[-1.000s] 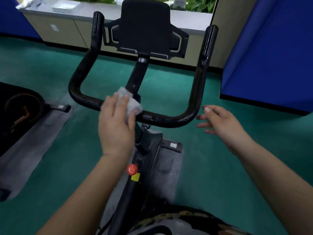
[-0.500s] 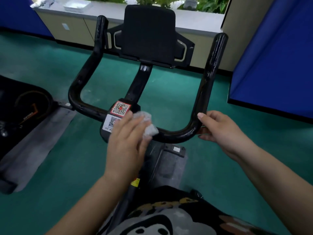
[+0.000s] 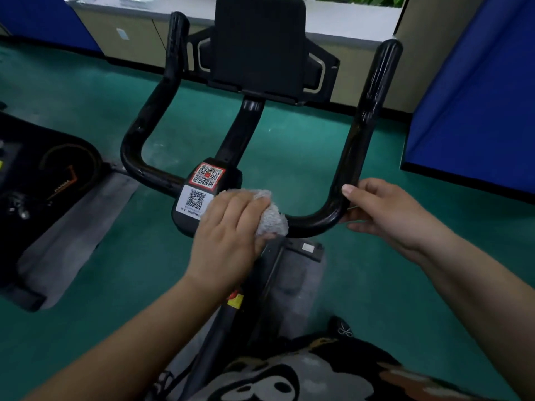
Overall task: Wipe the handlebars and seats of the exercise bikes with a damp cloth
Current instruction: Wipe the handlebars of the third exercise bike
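Head view: wiping the near crossbar of the bike's handlebar (image 3: pixel 315 219), with the seat out of sight.

The left hand (image 3: pixel 228 238) presses a crumpled white cloth (image 3: pixel 272 218) onto the bar just right of the QR-code stickers (image 3: pixel 202 183), fingers (image 3: pixel 246 204) lying fairly straight over it. The right hand (image 3: pixel 385 209) steadies the right bend, thumb on top and fingers curled underneath. I'd say the handlebar step is partway through. Next the cloth probably needs to travel right, round the bend and up the upright grip (image 3: pixel 373 91), so the steadying hand would have to give way.
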A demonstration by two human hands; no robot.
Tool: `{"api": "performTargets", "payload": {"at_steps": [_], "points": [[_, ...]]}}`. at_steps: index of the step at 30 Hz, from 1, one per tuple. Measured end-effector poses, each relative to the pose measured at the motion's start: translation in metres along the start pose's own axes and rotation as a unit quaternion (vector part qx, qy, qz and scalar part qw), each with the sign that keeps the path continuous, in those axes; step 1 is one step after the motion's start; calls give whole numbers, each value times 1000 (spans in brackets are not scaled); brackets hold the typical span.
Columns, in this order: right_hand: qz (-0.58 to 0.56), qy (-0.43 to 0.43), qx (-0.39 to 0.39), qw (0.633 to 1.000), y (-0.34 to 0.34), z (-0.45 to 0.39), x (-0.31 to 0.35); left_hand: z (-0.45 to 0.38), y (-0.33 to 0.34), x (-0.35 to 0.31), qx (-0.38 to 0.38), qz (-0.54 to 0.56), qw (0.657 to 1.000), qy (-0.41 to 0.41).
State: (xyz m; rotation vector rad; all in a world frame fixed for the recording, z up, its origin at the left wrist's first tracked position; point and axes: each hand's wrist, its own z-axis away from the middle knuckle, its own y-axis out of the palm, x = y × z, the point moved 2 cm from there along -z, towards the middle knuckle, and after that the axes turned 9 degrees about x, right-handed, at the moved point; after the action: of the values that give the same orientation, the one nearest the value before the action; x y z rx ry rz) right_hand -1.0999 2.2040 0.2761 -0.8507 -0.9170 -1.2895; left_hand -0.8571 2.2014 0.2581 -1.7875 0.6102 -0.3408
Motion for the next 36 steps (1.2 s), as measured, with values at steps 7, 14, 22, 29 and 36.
{"api": "performTargets", "payload": {"at_steps": [7, 14, 22, 29, 36], "points": [[-14, -7, -5, 1000, -5, -2, -2, -39, 9, -93, 15, -9, 999, -47], [6, -3, 5, 1000, -3, -4, 1, -13, 2, -17, 20, -29, 994, 104], [0, -8, -7, 1000, -6, -2, 0, -41, 2, -90, 53, -7, 997, -61], [8, -11, 5, 1000, -7, 1, -1, -23, 3, -61, 51, -3, 995, 86], [42, -12, -23, 999, 4, 1, 0, -58, -72, 5, -19, 302, 935, -183]]}}
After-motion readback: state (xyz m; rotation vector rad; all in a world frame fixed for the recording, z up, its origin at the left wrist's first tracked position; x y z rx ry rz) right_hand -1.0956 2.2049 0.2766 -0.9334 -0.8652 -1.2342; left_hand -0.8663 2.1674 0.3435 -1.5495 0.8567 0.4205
